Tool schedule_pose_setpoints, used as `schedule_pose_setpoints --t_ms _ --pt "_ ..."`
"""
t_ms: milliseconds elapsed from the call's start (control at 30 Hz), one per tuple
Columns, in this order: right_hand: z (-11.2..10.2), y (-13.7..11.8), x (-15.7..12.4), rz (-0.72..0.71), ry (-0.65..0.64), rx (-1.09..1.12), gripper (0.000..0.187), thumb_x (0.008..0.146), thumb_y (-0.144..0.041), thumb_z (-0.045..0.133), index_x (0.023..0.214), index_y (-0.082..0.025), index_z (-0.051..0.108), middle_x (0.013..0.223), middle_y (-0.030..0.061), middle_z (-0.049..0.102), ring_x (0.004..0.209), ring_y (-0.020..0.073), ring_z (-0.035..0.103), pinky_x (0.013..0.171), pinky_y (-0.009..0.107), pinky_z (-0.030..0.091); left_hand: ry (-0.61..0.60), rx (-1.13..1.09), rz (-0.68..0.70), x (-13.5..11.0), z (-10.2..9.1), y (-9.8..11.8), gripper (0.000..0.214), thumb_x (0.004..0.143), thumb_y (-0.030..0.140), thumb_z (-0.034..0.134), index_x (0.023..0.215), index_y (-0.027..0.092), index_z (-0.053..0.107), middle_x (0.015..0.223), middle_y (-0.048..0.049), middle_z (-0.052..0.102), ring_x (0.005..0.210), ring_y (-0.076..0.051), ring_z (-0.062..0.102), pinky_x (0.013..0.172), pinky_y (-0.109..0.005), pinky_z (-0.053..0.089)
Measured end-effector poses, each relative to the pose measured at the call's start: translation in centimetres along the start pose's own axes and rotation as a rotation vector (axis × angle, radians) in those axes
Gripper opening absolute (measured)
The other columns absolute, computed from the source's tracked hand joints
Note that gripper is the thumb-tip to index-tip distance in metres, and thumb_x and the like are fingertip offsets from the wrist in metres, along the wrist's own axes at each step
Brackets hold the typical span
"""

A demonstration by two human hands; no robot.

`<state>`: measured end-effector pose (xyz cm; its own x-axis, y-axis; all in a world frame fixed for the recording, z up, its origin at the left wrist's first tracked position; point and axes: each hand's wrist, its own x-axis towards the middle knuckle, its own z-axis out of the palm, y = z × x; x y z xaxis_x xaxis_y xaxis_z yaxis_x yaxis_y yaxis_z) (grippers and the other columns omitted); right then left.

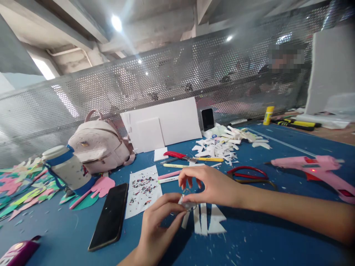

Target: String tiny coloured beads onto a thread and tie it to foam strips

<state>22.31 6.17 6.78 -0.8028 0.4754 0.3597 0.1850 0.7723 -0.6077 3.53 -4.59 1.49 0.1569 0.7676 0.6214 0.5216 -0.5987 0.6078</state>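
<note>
A small white piece (186, 202), with thin strand-like bits around its edge, sits between my hands; fingers partly cover it, and its kind is unclear. The thumb and fingers of my left hand (161, 218) pinch it from the left. My right hand (203, 184) arches over it from the right, thumb touching its top and the other fingers curled. Just below lie several cut white foam strips (203, 220) on the blue tabletop (222, 247). Left of my hands is a white paper sheet (144, 189) scattered with small dark and coloured bits.
A black phone (109, 216), a tumbler (69, 170) and a pale pink backpack (101, 144) are at left. Behind my hands lie a red-handled cutter (174, 154), pens and a pile of white scraps (219, 146). Red-handled scissors (248, 170) and a pink glue gun (313, 164) lie right.
</note>
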Motion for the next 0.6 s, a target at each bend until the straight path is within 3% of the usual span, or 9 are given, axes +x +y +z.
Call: schedule_pose_setpoints --t_ms 133,267,433,600 --pt "0.0 -0.2 0.0 -0.014 0.020 -0.013 0.027 0.079 -0.041 0.075 0.093 -0.022 0.063 0.087 0.0010 0.065 0.074 0.0154 0.056 0.065 0.026 0.041 0.004 -0.004 0.003 -0.1 0.0 -0.1 0.015 0.085 0.007 0.062 0.085 0.020 0.071 0.096 -0.0078 0.073 0.087 -0.019 0.071 0.079 -0.027 0.055" --pt "0.4 0.1 0.2 0.047 -0.059 0.261 0.026 0.080 -0.041 0.074 0.087 -0.018 0.063 0.080 0.0009 0.063 0.070 0.0128 0.056 0.064 0.024 0.044 -0.004 -0.029 0.011 -0.1 0.0 0.1 0.015 0.085 0.007 0.063 0.085 0.019 0.071 0.097 -0.0073 0.073 0.086 -0.018 0.071 0.079 -0.025 0.055" --pt "1.3 1.2 0.4 0.172 -0.137 0.593 0.033 0.069 -0.038 0.083 0.077 -0.015 0.061 0.069 -0.0024 0.058 0.060 0.0085 0.049 0.057 0.021 0.040 0.000 -0.067 -0.003 0.2 0.0 0.3 0.015 0.083 0.007 0.065 0.083 0.020 0.073 0.094 -0.0069 0.074 0.084 -0.017 0.071 0.077 -0.025 0.055" --pt "1.0 1.9 0.7 0.253 -0.161 0.758 0.029 0.069 -0.035 0.085 0.076 -0.013 0.067 0.070 -0.0001 0.063 0.062 0.0086 0.054 0.061 0.021 0.042 0.016 -0.110 -0.074 0.1 0.0 0.4 0.014 0.083 0.010 0.066 0.081 0.020 0.074 0.092 -0.0072 0.074 0.084 -0.019 0.071 0.077 -0.028 0.055"
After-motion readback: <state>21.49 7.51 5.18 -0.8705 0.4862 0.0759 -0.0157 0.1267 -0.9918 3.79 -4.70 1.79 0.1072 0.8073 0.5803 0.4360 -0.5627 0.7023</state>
